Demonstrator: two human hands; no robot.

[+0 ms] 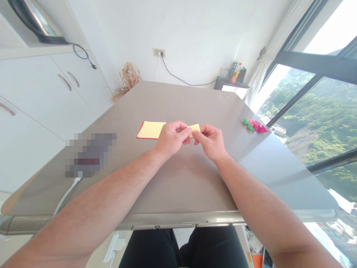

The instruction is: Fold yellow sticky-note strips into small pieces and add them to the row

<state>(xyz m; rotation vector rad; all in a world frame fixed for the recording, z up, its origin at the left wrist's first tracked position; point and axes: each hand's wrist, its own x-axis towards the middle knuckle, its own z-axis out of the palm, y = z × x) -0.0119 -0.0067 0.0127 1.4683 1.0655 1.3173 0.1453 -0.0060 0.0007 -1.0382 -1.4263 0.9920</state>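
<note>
Yellow paper [195,127], small and straight-edged, is pinched in the grip of left hand [173,137] and right hand [211,140].

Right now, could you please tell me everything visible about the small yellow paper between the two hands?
The small yellow paper looks thin and plain, with a straight upper edge. The left hand pinches its left side, the right hand its right, over the table. Much of it is hidden, so folds are unclear.

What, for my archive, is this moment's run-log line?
left hand: pinching yellow paper | right hand: pinching it | yellow pad: beside left hand | pink, green pieces: right side
</note>
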